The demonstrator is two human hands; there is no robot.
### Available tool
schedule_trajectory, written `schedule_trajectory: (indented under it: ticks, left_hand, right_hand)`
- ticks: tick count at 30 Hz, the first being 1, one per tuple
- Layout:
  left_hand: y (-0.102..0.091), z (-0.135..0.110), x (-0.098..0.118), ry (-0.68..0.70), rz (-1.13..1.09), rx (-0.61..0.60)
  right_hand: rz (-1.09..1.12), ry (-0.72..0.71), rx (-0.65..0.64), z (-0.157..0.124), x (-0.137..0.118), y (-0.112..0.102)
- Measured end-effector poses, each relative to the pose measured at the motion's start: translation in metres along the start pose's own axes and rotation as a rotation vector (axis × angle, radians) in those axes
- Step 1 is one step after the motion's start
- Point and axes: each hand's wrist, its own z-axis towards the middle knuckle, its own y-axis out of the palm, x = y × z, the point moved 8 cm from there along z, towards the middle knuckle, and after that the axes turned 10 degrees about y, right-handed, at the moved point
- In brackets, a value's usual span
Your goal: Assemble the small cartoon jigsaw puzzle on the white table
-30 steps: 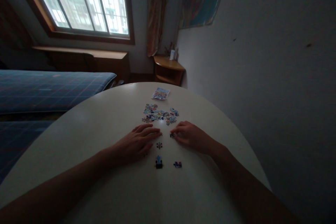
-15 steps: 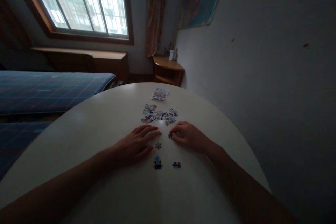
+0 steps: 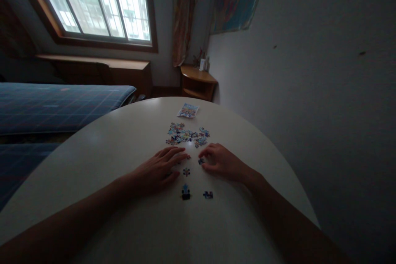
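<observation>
Resting on round table (image 3: 123,140), window (image 3: 93,2) beyond: left fingers (image 3: 177,158) spread; right fingers (image 3: 206,149) parted, perhaps touching puzzle piece (image 3: 201,161).

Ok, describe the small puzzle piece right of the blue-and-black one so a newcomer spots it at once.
On the pale round table, find the right hand. On its near side, toward the person, lies a small dark puzzle piece. Unlike the blue-and-black piece to its left, its narrow end points left rather than away from the person.
</observation>
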Motion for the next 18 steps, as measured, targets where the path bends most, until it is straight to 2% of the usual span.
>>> schedule_trajectory:
  ticks: [12,18]
  left_hand:
    - [0.0016,-0.0016,-0.0054,-0.036,0.049,0.027]
    - [0.0040,-0.0032,-0.0084,-0.044,0.072,0.030]
  right_hand:
    - [0.029,0.000,-0.034,0.0009,0.0002,0.0015]
    - [0.068,0.047,-0.064,-0.0010,0.0013,0.0023]
